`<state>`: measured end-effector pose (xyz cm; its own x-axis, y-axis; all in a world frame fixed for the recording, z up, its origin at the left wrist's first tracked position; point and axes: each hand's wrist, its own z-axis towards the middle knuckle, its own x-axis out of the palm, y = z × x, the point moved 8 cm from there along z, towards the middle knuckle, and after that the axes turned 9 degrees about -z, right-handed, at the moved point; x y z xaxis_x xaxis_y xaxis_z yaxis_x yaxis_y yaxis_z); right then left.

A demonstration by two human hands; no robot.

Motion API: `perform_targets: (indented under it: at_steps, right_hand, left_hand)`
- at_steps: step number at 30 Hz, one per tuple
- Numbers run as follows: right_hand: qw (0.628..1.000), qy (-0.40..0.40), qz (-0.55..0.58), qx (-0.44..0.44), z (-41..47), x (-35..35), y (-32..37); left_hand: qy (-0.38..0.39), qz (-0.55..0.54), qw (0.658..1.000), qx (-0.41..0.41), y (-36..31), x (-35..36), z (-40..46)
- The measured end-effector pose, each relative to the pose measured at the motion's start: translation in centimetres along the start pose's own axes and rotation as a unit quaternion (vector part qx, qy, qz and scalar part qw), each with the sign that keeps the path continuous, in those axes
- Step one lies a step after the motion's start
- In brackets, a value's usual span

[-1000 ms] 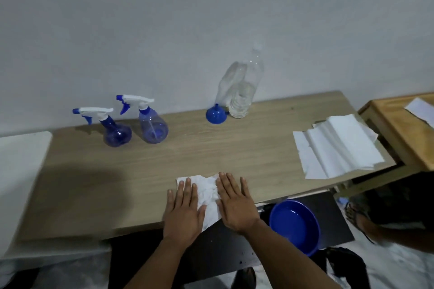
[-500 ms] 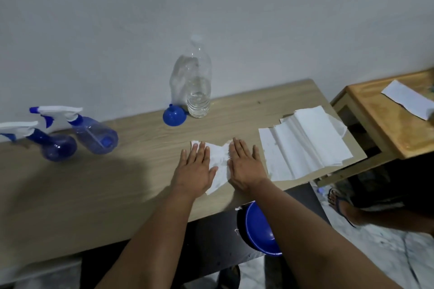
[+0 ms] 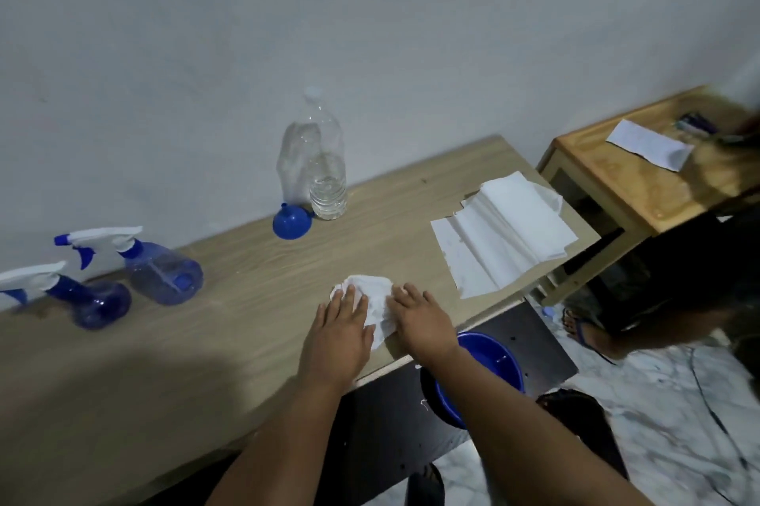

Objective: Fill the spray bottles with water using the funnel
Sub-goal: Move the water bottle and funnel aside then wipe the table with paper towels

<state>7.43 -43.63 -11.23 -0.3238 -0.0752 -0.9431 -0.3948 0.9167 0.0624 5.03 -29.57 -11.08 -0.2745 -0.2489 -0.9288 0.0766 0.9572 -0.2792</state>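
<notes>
Two blue spray bottles with white trigger heads stand at the table's left, one paler [image 3: 164,277] and one darker [image 3: 96,302]. A blue funnel [image 3: 290,222] lies on its side by the wall, touching a clear water bottle [image 3: 327,180] that is partly filled. My left hand [image 3: 341,324] and my right hand [image 3: 419,320] lie flat, side by side, pressing a crumpled white tissue [image 3: 376,296] onto the wooden table [image 3: 246,259] near its front edge. Neither hand grips anything.
A stack of unfolded white paper towels [image 3: 503,234] covers the table's right end. A blue bowl [image 3: 489,357] sits on a dark surface below the front edge. A small wooden side table [image 3: 641,193] stands at right, with another person's sandalled foot [image 3: 575,324] beside it.
My hands slid the tissue from the table's front edge further onto the table and to the right, nearer the paper towels. The view swung right, so the spray bottles sit at the left edge.
</notes>
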Motion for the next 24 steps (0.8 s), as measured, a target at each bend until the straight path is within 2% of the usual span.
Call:
perform_targets:
  at_steps: [4, 7, 9, 12, 14, 17, 24]
  right_hand:
    - [0.996, -0.037, 0.012, 0.078, -4.0, 0.0, 1.3]
    - [0.978, -0.038, 0.113, 0.17, -7.8, 1.0, 1.0]
    - [0.952, -0.048, 0.184, 0.241, -11.3, 2.0, 0.2]
    - [0.912, -0.032, 0.236, 0.335, -17.7, 4.1, -1.1]
    - [0.875, -0.04, 0.276, 0.395, -22.3, 5.8, -2.3]
    - [0.801, -0.071, 0.342, 0.487, -29.3, 8.3, -4.4]
    - [0.641, -0.128, 0.442, 0.615, -41.7, 13.0, -9.9]
  left_hand:
    - [-0.042, -0.023, 0.998, 0.045, -1.0, -0.9, -2.8]
    - [0.009, -0.082, 0.994, 0.068, -2.9, -0.6, -4.4]
    - [0.049, -0.144, 0.986, 0.072, -5.0, 0.0, -5.8]
    - [0.089, -0.174, 0.974, 0.112, -9.1, 2.1, -7.9]
    - [0.121, -0.184, 0.968, 0.124, -12.1, 3.6, -9.4]
    - [0.171, -0.205, 0.954, 0.135, -17.1, 5.8, -11.4]
    - [0.253, -0.194, 0.919, 0.23, -29.5, 11.2, -14.7]
